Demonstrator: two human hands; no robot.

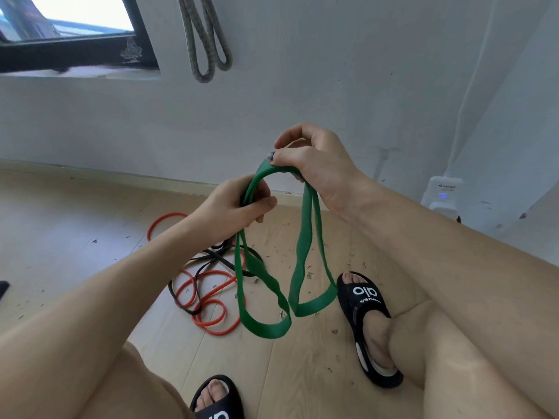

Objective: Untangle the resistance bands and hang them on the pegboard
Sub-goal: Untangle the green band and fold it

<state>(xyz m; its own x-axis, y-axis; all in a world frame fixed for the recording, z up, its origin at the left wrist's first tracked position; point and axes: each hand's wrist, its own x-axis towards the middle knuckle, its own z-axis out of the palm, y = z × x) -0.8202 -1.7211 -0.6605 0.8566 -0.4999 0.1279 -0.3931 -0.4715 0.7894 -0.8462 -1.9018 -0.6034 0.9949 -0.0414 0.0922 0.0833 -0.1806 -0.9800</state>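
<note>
While both hands are up in front of the wall, the green band (pixel 298 261) hangs between them in two loops. Right hand (pixel 314 164) fingers pinch its top, left hand (pixel 239 204) fingers are curled around the other strands. Red band (pixel 208 293) and black band (pixel 211 261) sit tangled on the floor (pixel 75 231) underneath.

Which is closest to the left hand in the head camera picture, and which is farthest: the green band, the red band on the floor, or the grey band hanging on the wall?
1. Green band: gripped in the left hand itself.
2. Red band: on the floor just below and behind that hand.
3. Grey band: hanging high on the wall, farthest away.
</note>
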